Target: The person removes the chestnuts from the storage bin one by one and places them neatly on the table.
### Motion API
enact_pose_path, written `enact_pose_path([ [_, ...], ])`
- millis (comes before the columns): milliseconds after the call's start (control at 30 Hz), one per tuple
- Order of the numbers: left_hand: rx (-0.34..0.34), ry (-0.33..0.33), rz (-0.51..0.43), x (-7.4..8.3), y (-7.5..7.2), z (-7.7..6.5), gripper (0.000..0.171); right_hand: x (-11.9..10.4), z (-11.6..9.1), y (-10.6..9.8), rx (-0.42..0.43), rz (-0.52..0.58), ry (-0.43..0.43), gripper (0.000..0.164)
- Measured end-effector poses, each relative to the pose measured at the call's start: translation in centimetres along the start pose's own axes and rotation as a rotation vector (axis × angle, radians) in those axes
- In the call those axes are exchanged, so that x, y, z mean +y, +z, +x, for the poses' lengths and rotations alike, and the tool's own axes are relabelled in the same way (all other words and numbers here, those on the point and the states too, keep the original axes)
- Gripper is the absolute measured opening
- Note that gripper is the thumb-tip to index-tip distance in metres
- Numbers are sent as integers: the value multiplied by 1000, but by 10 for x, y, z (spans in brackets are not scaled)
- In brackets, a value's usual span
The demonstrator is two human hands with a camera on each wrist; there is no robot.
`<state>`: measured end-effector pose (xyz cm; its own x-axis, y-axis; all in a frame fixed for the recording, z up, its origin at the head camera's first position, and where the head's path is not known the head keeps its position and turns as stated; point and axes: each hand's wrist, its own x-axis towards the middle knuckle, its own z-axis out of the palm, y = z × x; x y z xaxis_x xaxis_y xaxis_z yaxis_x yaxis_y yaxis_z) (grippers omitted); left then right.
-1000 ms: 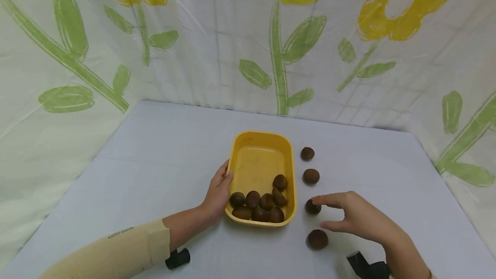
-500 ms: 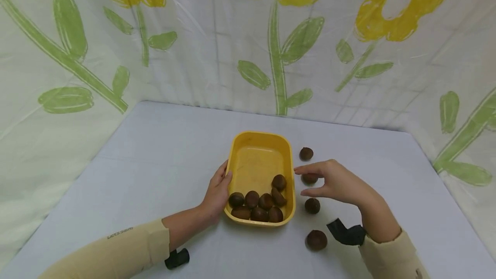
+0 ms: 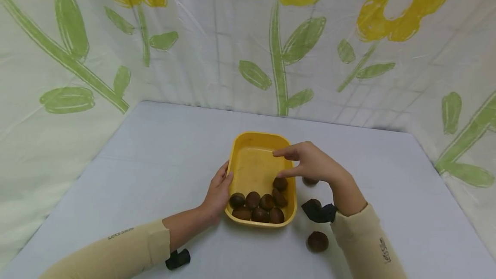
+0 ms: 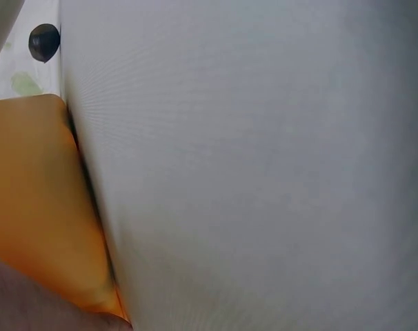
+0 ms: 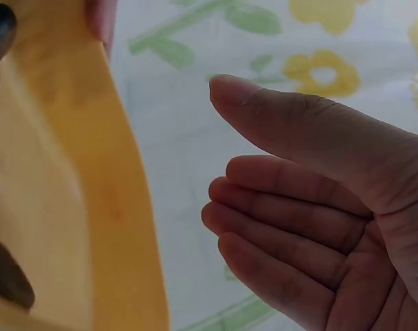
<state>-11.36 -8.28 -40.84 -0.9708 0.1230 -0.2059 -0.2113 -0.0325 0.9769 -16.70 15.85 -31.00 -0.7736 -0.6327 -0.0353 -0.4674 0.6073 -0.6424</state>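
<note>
A yellow plastic tray [image 3: 248,158] holds several brown chestnuts [image 3: 260,215] bunched toward its near side and right corner. My left hand [image 3: 218,195] grips the tray's left wall, thumb near the rim. Over the tray's right edge hovers my right hand [image 3: 315,162], thumb and fingers spread apart with nothing between them; its thumb tip appears close above a chestnut [image 3: 280,184] inside. The right wrist view shows that same hand's bare palm [image 5: 364,293]. Right of the tray, one chestnut [image 3: 317,242] lies nearest me, and another [image 3: 310,181] is partly covered by the right wrist.
A pale cloth covers the table [image 3: 174,141]. Behind it hangs a white curtain [image 3: 201,55] printed with yellow flowers. Black camera mounts [image 3: 319,212] sit at both wrists. In the left wrist view, a dark chestnut [image 4: 44,43] shows beyond the tray wall [image 4: 40,193].
My right hand has moved left and away from me, past the row of loose chestnuts to above the tray's right edge. The farthest loose chestnut is now hidden. My left hand and tray stay put.
</note>
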Motion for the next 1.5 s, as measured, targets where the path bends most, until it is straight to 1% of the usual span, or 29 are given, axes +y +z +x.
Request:
enact_pose_path([
  [167, -4, 9, -6, 1, 1, 0, 49, -4, 12, 6, -7, 15, -9, 50],
  [267, -3, 4, -6, 1, 1, 0, 49, -5, 20, 11, -18, 23, -16, 50],
  [467, -16, 6, -5, 1, 0, -1, 49, -6, 39, 26, -103, 103, -42, 51],
  [533, -18, 4, -4, 1, 0, -1, 49, -7, 45, 31, -125, 106, -54, 51],
  [633, -17, -3, 2, 1, 1, -1, 49, -10, 52, 38, -145, 71, -74, 51],
  [800, -12, 6, 20, 0, 0, -1, 49, -13, 63, 49, -173, 20, -106, 50],
  [933, 0, 5, 39, -1, 1, -1, 49, -12, 70, 60, -204, -3, -140, 45],
  [1100, 10, 21, 66, 1, 1, -1, 48, -12, 75, 72, -243, -50, -171, 36],
  [1233, 15, 27, 57, 2, 1, -1, 48, -11, 78, 78, -272, -63, -171, 32],
  [1500, 31, 18, 41, 1, 0, 1, 47, -9, 81, 91, -354, -98, -179, 30],
])
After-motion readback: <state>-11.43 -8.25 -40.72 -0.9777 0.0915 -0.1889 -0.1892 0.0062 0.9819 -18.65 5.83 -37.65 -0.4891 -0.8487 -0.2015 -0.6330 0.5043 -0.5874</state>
